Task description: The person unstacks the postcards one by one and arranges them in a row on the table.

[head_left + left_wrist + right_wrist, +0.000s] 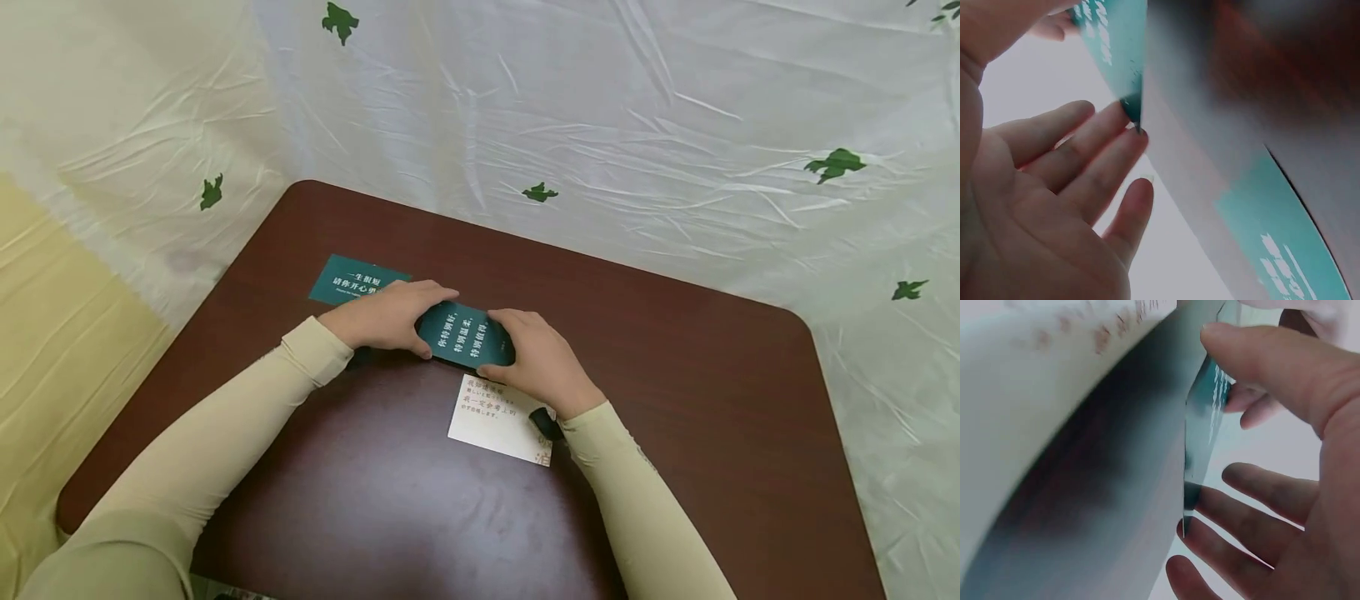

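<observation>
Evidently, both hands share one thing: a teal rectangular card with white printed characters (467, 335), held between them over the middle of the dark reddish-brown wooden table (675, 358). The left hand (386, 317) is clamped on its left end and the right hand (536, 358) on its right, each with the thumb at the near edge and fingers towards the far one. Near and to the right lies a white card with brownish print (491, 425); far and to the left, a second teal card (348, 282) is partly hidden by the left hand.

To hold it well, I'd keep the pressure light and matched – the card looks thin and slightly bowed, so squeezing the ends inward would likely bend it more. Both ends are best kept level, with the fingers off the print.

The head view gives the lettering and the layout, but hides most fingers. The wrist views show them: on each hand the middle and ring fingertips meet the card, while the little finger lies clear. Whether the card touches the tabletop – I cannot tell.
</observation>
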Tool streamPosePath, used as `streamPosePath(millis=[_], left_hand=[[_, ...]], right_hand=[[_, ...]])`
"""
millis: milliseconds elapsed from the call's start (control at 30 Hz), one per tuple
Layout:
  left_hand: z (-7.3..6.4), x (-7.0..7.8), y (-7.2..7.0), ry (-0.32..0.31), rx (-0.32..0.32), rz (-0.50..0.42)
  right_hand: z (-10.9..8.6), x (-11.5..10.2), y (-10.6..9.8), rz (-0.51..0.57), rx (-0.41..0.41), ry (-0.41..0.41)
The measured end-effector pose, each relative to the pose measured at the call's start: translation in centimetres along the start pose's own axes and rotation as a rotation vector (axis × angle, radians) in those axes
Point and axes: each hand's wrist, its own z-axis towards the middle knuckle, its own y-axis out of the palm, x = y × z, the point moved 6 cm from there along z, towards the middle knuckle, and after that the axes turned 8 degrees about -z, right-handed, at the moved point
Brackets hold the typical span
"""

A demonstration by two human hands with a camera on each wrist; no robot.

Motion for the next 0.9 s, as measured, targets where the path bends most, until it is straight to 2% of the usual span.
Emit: streamPosePath(millis=[167, 333, 567, 900], left_hand=[[1.1, -2.2, -1.4, -0.047, -0.004, -0.003], [1.5, -3.3, -1.9, -0.06, -0.012, 0.015], [1.7, -4.5, -2.6, -0.085, 0.013, 0.007], [1.8, -5.3, -2.7, -0.127, 0.022, -0.014]], right_hand=[[2.9, -0.5, 0.1, -0.009, -0.036, 0.013], [4.5, -0.6, 0.7, -0.014, -0.081, 0.033], [5.8, -0.6, 1.2, 0.02, -0.093, 0.034], [6.5, -0.7, 1.4, 0.019, -0.121, 0.05]])
